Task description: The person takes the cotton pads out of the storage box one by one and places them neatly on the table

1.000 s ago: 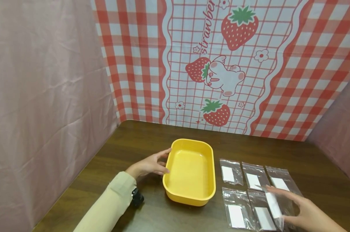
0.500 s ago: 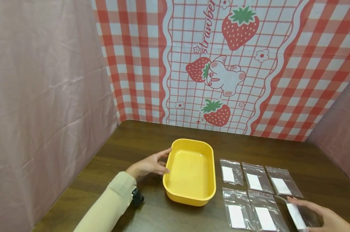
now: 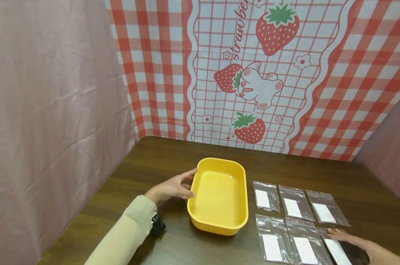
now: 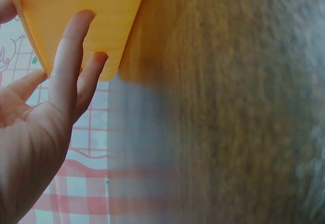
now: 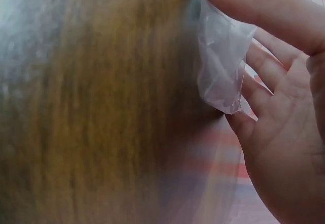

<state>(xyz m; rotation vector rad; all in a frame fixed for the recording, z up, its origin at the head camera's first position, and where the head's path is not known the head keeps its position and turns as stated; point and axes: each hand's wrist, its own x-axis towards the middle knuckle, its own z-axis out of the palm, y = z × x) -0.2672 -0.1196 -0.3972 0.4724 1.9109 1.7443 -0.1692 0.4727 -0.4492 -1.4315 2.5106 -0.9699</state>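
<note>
My left hand (image 3: 169, 188) holds the yellow plastic tub (image 3: 191, 217) at its left side, thumb at the rim. In the left wrist view, fingers (image 4: 66, 66) lie along the tub's outer wall (image 4: 111, 10). My right hand (image 3: 362, 243) pinches a clear zip-lock bag (image 5: 223, 61) with a white rectangular piece (image 3: 337, 252) inside, low over the table at the lower right. That bag extends past the bottom edge of the head view. Left of it lie two similar bags (image 3: 305, 250) (image 3: 272, 247), and three more form the row behind.
The back row has a left bag (image 3: 262, 198), a middle bag (image 3: 293, 207) and a right bag (image 3: 324, 212) flat on the dark wooden table (image 3: 167, 154). A strawberry-print checked cloth (image 3: 160, 92) hangs behind; a pink curtain (image 3: 54, 110) borders the left.
My right hand has moved right and lower with its bag, away from the two front bags. The left hand stays on the tub. The view has shifted slightly.
</note>
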